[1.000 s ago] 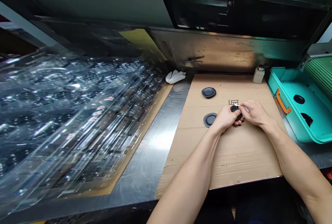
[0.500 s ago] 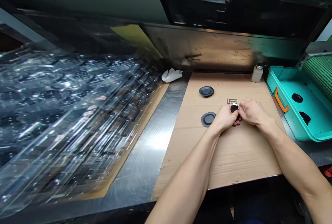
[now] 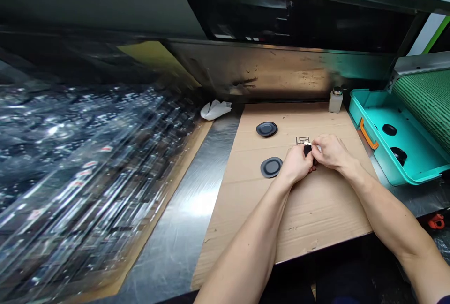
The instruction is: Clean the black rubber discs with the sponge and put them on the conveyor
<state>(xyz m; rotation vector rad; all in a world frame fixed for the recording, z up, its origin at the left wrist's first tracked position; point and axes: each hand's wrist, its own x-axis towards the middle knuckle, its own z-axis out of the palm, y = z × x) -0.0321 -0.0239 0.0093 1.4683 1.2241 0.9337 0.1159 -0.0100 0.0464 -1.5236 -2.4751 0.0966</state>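
Observation:
Above the cardboard sheet (image 3: 246,210), my left hand (image 3: 297,162) is closed around a small black part (image 3: 307,149). A bit of white material (image 3: 307,143) shows at the part's top edge. My right hand (image 3: 329,151) meets it from the right, its fingers pinched at the part's edge; what exactly they grip is too small to tell. Left of my hands, two dark, rounded flat pieces lie on the cardboard: one farther back (image 3: 266,129) and one nearer (image 3: 271,167), close to my left wrist.
A teal bin (image 3: 418,154) with an orange handle and black pieces inside stands right, beside a green mesh belt (image 3: 427,93). A small bottle (image 3: 335,100) stands at the back. White crumpled material (image 3: 215,110) and stacked clear plastic trays (image 3: 105,177) are left.
The view has shifted, so the cardboard and bin appear farther left. My hands remain together at the black part, which is now more covered by my fingers.

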